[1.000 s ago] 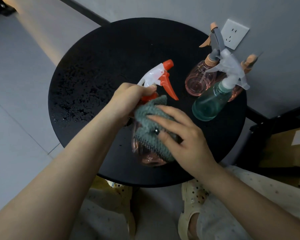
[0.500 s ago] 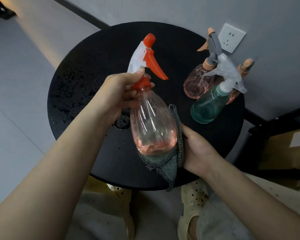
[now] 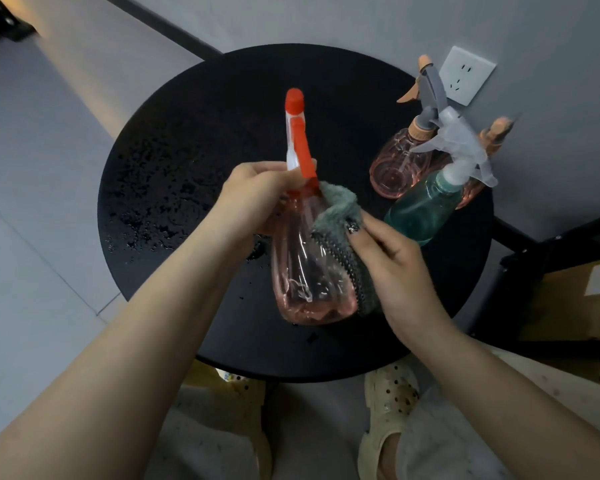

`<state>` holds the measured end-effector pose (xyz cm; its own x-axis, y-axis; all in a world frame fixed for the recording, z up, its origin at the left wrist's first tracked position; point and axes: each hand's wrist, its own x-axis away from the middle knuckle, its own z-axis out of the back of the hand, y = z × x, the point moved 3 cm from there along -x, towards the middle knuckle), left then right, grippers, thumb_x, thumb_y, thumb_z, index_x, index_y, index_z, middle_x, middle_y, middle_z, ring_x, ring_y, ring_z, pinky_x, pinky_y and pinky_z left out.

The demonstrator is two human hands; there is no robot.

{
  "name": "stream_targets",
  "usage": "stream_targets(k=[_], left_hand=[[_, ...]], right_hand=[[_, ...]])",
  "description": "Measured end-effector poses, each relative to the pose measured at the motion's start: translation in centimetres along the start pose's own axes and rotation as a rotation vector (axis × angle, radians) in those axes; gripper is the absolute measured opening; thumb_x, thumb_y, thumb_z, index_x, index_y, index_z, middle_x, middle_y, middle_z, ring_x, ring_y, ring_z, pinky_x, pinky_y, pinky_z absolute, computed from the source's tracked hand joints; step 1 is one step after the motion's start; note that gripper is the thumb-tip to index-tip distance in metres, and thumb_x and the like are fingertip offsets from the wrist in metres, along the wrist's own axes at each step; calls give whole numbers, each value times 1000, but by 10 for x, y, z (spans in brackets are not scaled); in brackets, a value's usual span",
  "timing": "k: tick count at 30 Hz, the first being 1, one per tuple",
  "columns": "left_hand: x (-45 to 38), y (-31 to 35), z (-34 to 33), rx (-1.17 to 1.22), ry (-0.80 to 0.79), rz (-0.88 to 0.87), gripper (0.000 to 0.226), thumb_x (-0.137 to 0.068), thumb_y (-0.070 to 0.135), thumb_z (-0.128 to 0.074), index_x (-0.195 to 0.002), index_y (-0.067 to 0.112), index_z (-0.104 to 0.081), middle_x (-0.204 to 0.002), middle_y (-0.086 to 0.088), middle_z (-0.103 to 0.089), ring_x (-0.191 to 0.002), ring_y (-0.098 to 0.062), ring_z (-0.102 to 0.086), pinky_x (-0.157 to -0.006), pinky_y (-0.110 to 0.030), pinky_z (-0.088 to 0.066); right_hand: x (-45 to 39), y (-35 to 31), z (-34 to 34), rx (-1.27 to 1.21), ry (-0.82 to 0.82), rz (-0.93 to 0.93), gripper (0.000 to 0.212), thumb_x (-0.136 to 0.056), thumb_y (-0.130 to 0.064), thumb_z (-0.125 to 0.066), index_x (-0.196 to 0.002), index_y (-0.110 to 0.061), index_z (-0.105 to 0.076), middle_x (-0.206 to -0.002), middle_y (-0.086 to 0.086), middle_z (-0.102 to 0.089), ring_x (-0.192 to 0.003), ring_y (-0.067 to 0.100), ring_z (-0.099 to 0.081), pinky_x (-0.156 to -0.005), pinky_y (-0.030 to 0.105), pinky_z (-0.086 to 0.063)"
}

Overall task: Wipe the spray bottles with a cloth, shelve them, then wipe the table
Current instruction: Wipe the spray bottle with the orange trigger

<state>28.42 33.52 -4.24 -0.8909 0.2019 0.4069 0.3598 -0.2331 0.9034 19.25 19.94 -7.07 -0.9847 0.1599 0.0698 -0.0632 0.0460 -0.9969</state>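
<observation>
My left hand (image 3: 257, 195) grips the neck of a clear pink spray bottle (image 3: 309, 271) with an orange and white trigger head, held tilted above the round black table (image 3: 222, 109). My right hand (image 3: 392, 261) presses a grey-green cloth (image 3: 340, 216) against the bottle's right side and shoulder. At the table's far right stand a teal bottle (image 3: 423, 209) with a clear white head, a pink bottle (image 3: 399, 164) with a grey and tan head, and another pink bottle (image 3: 492, 140) mostly hidden behind them.
Water droplets (image 3: 153, 202) cover the table's left half. A white wall socket (image 3: 465, 76) sits on the grey wall behind the bottles. A dark shelf frame with a cardboard box (image 3: 575, 299) stands at the right. My feet in pale clogs show below the table edge.
The bottle turned so its nozzle points away from me. My right hand slid the cloth from under the bottle's base up along its right side to the neck.
</observation>
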Motion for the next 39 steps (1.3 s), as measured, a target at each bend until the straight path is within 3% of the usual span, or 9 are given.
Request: stream_targets(k=[3,7,11,15,19,25,28,31,39], left_hand=[[-1,-3,-2,40,-22,38,19,-86,32,-65,-84,14,-72,-71,-1,-65,-60,-13,-59,-55,-20,-46],[-5,-5,6,144,16,94,20,-87,25,-65,-71,12,-68,-74,-5,-64,-77,-23,-60,-78,-34,-48],[-8,-6,12,175,15,72,21,-89,22,-61,-72,10,-67,-67,-3,-69,-64,-15,-65,-64,-22,-53],[-8,-10,7,195,-60,95,18,-85,24,-66,-84,6,-70,-92,-14,-68,-87,-27,-66,-89,-40,-51],[-7,-13,-1,236,-147,127,22,-81,24,-68,-61,16,-66,-58,1,-60,-54,-12,-59,-56,-21,-48],[-3,-12,-6,152,-71,115,19,-85,24,-66,-71,11,-67,-70,-4,-62,-59,-14,-61,-54,-18,-49],[-6,-14,-1,156,-91,127,21,-81,27,-70,-65,14,-70,-75,-7,-64,-71,-21,-60,-73,-31,-47],[-9,-16,5,153,-87,142,29,-76,32,-72,-52,16,-68,-58,1,-59,-56,-15,-55,-64,-27,-43],[-8,-8,10,124,-45,83,17,-83,26,-66,-79,11,-72,-82,-6,-73,-85,-24,-68,-92,-41,-51]], right_hand=[[5,-10,-2,411,-58,389,32,-91,-20,-51,-123,-20,-56,-125,-12,-53,-120,-3,-48,-99,11,-36],[20,-16,-11,753,-259,674,31,-91,-16,-52,-120,-12,-63,-130,6,-53,-131,26,-40,-111,35,-33],[34,-16,-18,967,-444,885,25,-91,-14,-55,-113,-13,-68,-126,9,-59,-130,36,-40,-104,47,-39],[31,-18,-16,937,-432,860,25,-93,-14,-54,-113,-12,-69,-124,10,-60,-129,33,-43,-104,44,-40],[19,-16,-12,795,-297,652,28,-92,-16,-53,-117,-11,-66,-128,8,-56,-130,25,-41,-110,36,-34],[9,-13,-8,535,-122,391,34,-90,-19,-50,-122,-16,-60,-127,-7,-51,-122,3,-47,-103,14,-36],[16,-14,-12,695,-172,516,33,-90,-18,-51,-120,-13,-63,-129,2,-53,-127,16,-45,-109,25,-34],[25,-16,-15,849,-289,682,29,-91,-16,-53,-116,-12,-66,-128,8,-56,-131,29,-40,-110,35,-33],[40,-12,-20,1110,-495,967,24,-96,-20,-50,-111,-16,-69,-125,5,-61,-127,29,-44,-109,46,-34]])
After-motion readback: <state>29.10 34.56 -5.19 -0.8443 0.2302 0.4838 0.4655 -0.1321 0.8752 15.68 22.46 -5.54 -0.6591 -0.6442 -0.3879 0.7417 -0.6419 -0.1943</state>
